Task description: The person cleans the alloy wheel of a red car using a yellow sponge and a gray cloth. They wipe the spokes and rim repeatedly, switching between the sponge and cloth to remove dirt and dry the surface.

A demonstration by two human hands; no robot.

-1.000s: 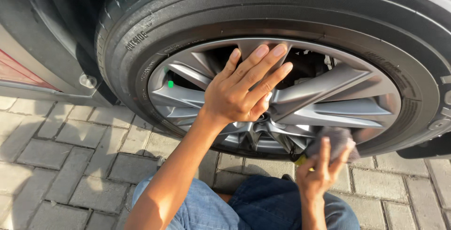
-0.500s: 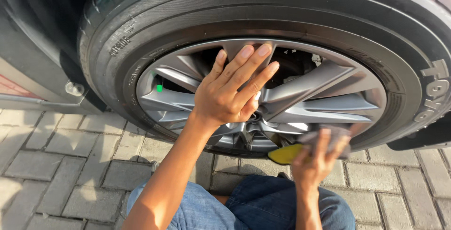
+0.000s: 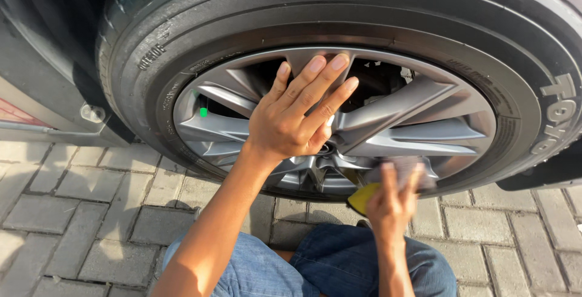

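Resting flat, fingers spread, the left hand (image 3: 291,118) braces the grey spoked alloy wheel (image 3: 412,115); the right hand (image 3: 391,203) grips a grey-and-yellow cleaning pad (image 3: 388,178) against its lower rim.

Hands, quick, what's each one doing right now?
Left hand: open, palm flat on the wheel's grey spokes, holding nothing.
Right hand: pressing a grey cloth with a yellow pad to the lower rim.

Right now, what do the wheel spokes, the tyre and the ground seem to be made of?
Wheel spokes: apparently cast metal alloy, satin grey, with soft sheen and crisp edges. Tyre: black rubber, matte, with moulded raised lettering and tread blocks at the shoulder. Ground: grey paving blocks, likely concrete, rough and dusty, with visible joints.
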